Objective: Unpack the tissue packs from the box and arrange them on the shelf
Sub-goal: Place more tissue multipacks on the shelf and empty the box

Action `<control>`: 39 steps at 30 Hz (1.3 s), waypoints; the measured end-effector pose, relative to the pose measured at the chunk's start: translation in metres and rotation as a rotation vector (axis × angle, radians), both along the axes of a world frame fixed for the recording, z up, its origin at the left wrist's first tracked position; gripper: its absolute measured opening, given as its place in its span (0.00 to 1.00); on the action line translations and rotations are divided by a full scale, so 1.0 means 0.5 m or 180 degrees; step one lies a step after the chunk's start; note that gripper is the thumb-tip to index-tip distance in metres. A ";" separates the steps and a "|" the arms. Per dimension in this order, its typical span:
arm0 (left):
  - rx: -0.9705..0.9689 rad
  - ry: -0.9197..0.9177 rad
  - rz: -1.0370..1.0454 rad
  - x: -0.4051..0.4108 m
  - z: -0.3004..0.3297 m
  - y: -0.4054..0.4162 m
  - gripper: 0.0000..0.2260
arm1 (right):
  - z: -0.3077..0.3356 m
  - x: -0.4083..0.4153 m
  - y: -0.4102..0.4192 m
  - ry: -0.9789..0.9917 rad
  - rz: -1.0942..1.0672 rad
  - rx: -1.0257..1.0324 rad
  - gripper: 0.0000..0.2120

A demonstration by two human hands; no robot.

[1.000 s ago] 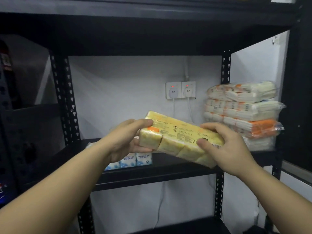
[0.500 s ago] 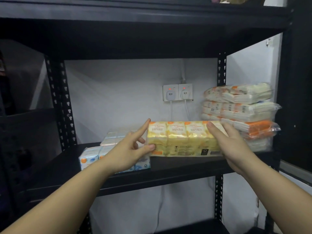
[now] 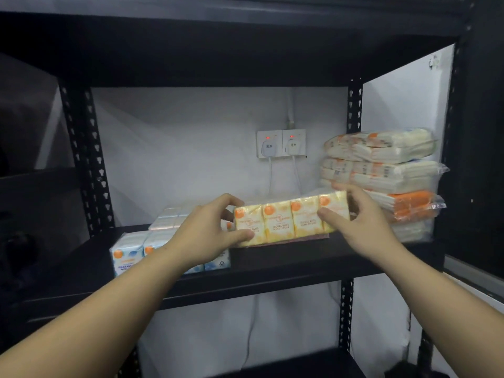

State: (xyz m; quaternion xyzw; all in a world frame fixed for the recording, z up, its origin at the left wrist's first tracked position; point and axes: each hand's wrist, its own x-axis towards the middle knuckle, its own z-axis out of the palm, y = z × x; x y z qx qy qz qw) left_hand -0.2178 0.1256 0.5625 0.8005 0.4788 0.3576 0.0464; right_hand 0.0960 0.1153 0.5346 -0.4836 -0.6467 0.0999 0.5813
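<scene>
Standing on the black shelf (image 3: 272,271) at the far left, a blue pack (image 3: 128,255) of tissues faces forward near the front edge, with a paler pack (image 3: 169,218) lying behind it toward the wall. The left hand (image 3: 207,236) reaches in over the blue pack and grips the left end of the yellow pack (image 3: 283,218): thumb pressed on the lower front corner, fingers curled over the top and behind, so it is closed on that end. The yellow pack sits upright on the shelf at mid-width, four small orange-dotted units side by side facing out, its base on the shelf board just right of the blue pack. On the wall behind it are two sockets (image 3: 281,144) with red lights and white cables hanging down. The right hand (image 3: 362,222) holds the pack's right end, thumb on the front face and fingers wrapped over the top corner. Just beside that hand, at the shelf's right end, a stack (image 3: 387,175) of larger white and orange wrapped packs rises against the post (image 3: 354,105).
</scene>
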 end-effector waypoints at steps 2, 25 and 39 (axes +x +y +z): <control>0.0225 0.0316 0.0179 0.003 -0.004 0.007 0.23 | -0.019 0.013 0.016 0.0027 0.0048 -0.0133 0.27; 0.0423 0.1132 0.0804 -0.122 -0.072 0.008 0.28 | -0.073 -0.018 0.071 -0.1389 -0.0455 -0.0153 0.28; 0.0534 0.1203 0.0731 -0.058 -0.074 0.022 0.29 | -0.060 0.021 0.075 -0.1488 -0.0426 -0.0336 0.26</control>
